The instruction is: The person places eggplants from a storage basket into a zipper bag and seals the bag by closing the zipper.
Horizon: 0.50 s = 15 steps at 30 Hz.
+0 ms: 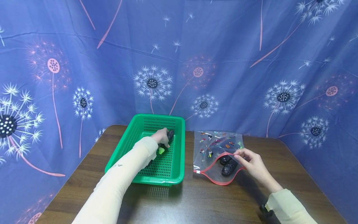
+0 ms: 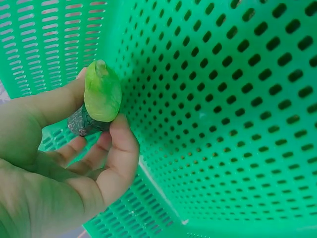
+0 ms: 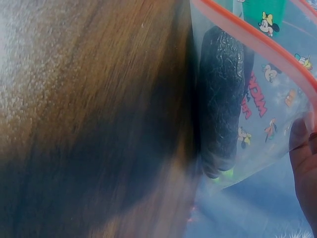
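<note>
Inside the green basket (image 1: 181,149), my left hand (image 1: 160,137) grips a dark, wrinkled eggplant (image 1: 170,134) with a bright green cap (image 2: 102,91). In the left wrist view, thumb and fingers close round it just below that cap. To the right lies a clear zip bag (image 1: 201,152) with a red zip edge and cartoon prints. My right hand (image 1: 253,165) pinches the bag's edge, and its mouth gapes towards me. Two dark eggplants (image 1: 230,167) lie in the bag; the right wrist view shows a wrinkled eggplant (image 3: 220,99) through the plastic.
Basket and bag stand side by side on a brown wooden table (image 1: 207,202). Another dark shape (image 1: 150,163) in the basket is mostly hidden by my left sleeve. A blue dandelion-print curtain (image 1: 237,87) hangs behind and at both sides.
</note>
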### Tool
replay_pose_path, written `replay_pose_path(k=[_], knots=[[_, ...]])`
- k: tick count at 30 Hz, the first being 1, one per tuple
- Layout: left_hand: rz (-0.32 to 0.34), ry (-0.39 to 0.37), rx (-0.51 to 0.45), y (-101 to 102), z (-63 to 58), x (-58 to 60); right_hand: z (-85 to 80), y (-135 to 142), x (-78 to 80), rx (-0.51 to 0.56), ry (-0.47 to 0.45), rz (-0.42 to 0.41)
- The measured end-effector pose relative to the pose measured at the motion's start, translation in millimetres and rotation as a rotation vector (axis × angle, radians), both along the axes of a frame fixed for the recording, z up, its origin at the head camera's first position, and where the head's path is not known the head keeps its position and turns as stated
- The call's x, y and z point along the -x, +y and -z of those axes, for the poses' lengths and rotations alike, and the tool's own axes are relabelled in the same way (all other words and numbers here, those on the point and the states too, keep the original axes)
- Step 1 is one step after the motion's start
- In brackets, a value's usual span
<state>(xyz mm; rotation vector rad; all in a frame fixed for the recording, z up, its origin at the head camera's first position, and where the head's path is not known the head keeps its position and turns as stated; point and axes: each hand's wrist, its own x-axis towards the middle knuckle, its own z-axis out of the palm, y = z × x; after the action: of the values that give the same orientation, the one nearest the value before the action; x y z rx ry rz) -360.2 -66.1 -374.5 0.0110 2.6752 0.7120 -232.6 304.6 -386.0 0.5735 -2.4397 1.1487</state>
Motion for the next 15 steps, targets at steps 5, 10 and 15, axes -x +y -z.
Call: replay_pose_path(k=[5, 10, 15], knots=[[-0.031, -0.026, -0.016, -3, -9.0, -2.0, 0.9, 1, 1.1, 0.007, 0.000, -0.002], [-0.057, -0.031, -0.040, -5, -12.2, -1.1, 4.4, 2, 4.0, 0.010, 0.000, -0.003], [-0.060, -0.026, -0.049, -8, -13.8, 3.4, 22.9, 14, 16.7, 0.019, 0.000, -0.020]])
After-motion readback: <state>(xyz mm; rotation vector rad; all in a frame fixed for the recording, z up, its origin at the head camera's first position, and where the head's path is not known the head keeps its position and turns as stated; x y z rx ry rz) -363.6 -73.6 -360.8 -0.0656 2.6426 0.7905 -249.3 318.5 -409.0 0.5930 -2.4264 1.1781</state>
